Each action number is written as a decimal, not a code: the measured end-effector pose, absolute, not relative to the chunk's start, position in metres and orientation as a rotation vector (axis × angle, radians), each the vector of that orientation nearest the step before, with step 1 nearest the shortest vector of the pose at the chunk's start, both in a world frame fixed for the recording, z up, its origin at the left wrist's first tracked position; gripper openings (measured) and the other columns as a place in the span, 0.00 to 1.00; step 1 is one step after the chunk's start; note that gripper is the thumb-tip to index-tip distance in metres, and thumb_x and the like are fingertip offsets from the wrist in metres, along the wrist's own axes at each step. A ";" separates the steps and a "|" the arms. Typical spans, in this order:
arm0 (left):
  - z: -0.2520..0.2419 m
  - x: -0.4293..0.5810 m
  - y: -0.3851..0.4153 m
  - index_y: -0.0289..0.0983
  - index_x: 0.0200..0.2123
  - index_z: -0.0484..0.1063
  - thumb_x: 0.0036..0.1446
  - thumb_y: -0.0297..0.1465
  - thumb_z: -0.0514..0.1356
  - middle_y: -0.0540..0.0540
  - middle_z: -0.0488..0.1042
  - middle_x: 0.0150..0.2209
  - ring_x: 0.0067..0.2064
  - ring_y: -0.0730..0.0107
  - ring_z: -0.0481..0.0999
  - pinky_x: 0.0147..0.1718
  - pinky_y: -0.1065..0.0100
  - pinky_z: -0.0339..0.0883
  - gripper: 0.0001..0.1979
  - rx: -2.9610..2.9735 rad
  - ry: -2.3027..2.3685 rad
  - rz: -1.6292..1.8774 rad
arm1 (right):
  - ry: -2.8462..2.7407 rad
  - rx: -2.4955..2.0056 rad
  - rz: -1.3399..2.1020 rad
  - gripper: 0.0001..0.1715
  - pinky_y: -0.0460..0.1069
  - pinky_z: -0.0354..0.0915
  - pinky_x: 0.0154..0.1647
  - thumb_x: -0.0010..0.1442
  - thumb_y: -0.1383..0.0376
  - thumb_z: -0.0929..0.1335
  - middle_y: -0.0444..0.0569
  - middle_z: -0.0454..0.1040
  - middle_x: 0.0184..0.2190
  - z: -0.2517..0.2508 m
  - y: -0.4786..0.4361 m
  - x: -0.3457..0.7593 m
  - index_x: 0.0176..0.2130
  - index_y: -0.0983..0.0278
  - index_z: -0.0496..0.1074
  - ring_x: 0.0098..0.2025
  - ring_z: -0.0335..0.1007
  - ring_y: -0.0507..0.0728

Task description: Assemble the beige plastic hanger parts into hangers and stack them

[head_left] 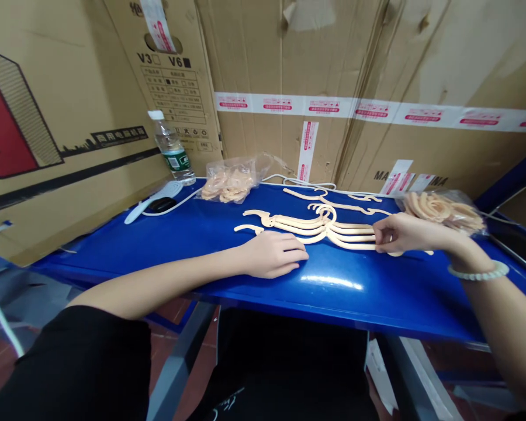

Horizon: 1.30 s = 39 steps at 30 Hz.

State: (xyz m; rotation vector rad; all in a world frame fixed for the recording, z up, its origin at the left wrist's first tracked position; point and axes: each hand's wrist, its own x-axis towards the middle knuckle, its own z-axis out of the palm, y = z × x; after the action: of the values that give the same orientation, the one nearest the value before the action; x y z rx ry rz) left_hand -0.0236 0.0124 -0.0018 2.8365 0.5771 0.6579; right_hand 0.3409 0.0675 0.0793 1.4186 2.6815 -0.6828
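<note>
Several cream-coloured plastic hangers (349, 230) lie stacked in the middle of the blue table, their hooks bunched together near the centre. My left hand (277, 254) rests palm down over the left part of the nearest hanger, fingers stretched out on the table edge side. With bent fingers, my right hand (397, 233) pinches the right end of the stacked hangers; its fingertips partly hide the arms there. Behind the stack lies another hanger (344, 204) of the same colour, apart from the rest.
Clear bags of cream plastic parts (230, 182) lie at the back left and, as a second bag (445, 211), beyond my right wrist. A water bottle (174, 152), a white handled object (155, 200) and a white cable (298, 182) lie near cardboard boxes (280, 64) along the back.
</note>
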 end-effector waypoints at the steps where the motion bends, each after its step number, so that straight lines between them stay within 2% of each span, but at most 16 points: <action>1: -0.002 -0.023 0.012 0.40 0.50 0.78 0.65 0.32 0.56 0.38 0.79 0.50 0.52 0.53 0.78 0.52 0.58 0.70 0.14 2.858 0.578 0.653 | 2.678 1.423 -0.650 0.10 0.49 0.67 0.28 0.51 0.57 0.72 0.47 0.79 0.25 0.078 0.067 0.340 0.27 0.61 0.74 0.27 0.74 0.57; 14: -0.005 -0.026 0.015 0.37 0.54 0.75 0.68 0.36 0.54 0.34 0.72 0.59 0.59 0.47 0.71 0.59 0.51 0.65 0.17 3.014 0.658 0.617 | 2.712 1.394 -0.381 0.08 0.50 0.67 0.29 0.51 0.60 0.68 0.46 0.79 0.25 0.074 0.072 0.344 0.28 0.60 0.77 0.28 0.75 0.59; 19: -0.004 -0.026 0.013 0.40 0.55 0.75 0.68 0.38 0.56 0.35 0.72 0.59 0.60 0.46 0.71 0.58 0.50 0.64 0.17 2.998 0.756 0.590 | 2.771 1.367 -0.358 0.10 0.51 0.66 0.30 0.54 0.59 0.68 0.47 0.79 0.26 0.072 0.077 0.345 0.30 0.61 0.77 0.29 0.75 0.59; 25: -0.003 -0.029 0.017 0.40 0.55 0.74 0.67 0.40 0.57 0.34 0.71 0.60 0.61 0.44 0.69 0.60 0.48 0.62 0.18 2.903 0.812 0.623 | 2.810 1.433 -0.255 0.10 0.49 0.65 0.29 0.52 0.60 0.68 0.48 0.78 0.27 0.070 0.081 0.349 0.34 0.62 0.75 0.28 0.74 0.57; 31: -0.005 -0.032 0.023 0.40 0.55 0.73 0.66 0.39 0.58 0.35 0.72 0.58 0.62 0.43 0.67 0.62 0.47 0.59 0.18 2.839 0.943 0.707 | 2.762 1.535 -0.339 0.22 0.48 0.65 0.27 0.49 0.62 0.68 0.46 0.78 0.28 0.070 0.079 0.351 0.46 0.62 0.72 0.28 0.73 0.57; 34: -0.008 -0.033 0.025 0.40 0.56 0.72 0.67 0.39 0.57 0.35 0.72 0.58 0.62 0.44 0.67 0.61 0.47 0.59 0.18 2.859 1.007 0.707 | 2.759 1.517 -0.318 0.24 0.48 0.65 0.28 0.48 0.64 0.67 0.47 0.78 0.30 0.070 0.080 0.353 0.47 0.61 0.74 0.29 0.73 0.57; 39: -0.018 -0.039 0.037 0.40 0.58 0.71 0.67 0.29 0.50 0.35 0.70 0.60 0.62 0.47 0.67 0.61 0.47 0.58 0.19 2.839 1.098 0.726 | 2.786 1.508 -0.140 0.27 0.50 0.69 0.34 0.49 0.62 0.68 0.53 0.77 0.41 0.063 0.086 0.360 0.50 0.62 0.77 0.34 0.74 0.59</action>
State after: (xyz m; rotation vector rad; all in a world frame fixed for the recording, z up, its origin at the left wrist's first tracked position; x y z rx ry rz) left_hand -0.0394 0.0368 -0.0184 2.8389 1.0979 0.7261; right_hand 0.3605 0.0860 0.0625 1.5084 2.7856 -0.1404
